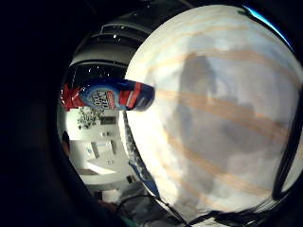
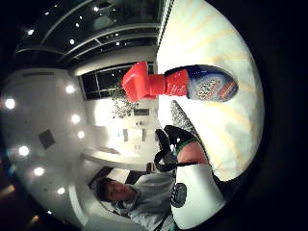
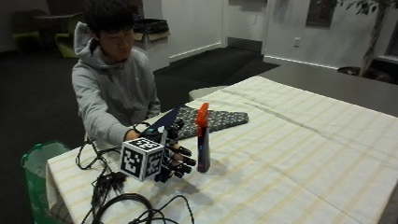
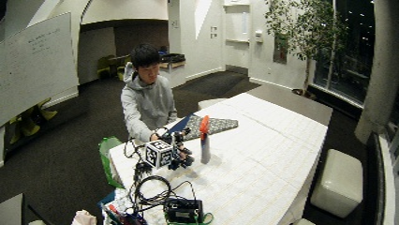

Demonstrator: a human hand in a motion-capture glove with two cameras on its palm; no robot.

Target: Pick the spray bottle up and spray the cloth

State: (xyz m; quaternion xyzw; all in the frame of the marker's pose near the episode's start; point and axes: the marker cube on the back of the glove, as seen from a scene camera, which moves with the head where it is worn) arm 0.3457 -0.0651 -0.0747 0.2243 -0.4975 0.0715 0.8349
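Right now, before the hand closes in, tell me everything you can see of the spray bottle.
The spray bottle stands upright on the striped tablecloth, in front of the patterned dark cloth. It has a red trigger head on top and a blue body with a red and white label, plastic by its look. The gloved right hand is close beside it, fingers curled toward the body; I cannot tell whether they touch it. Nothing else touches it.

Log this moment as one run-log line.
phase: approach | right hand: open, beside spray bottle, not touching | bottle: upright on tablecloth | cloth: flat behind bottle
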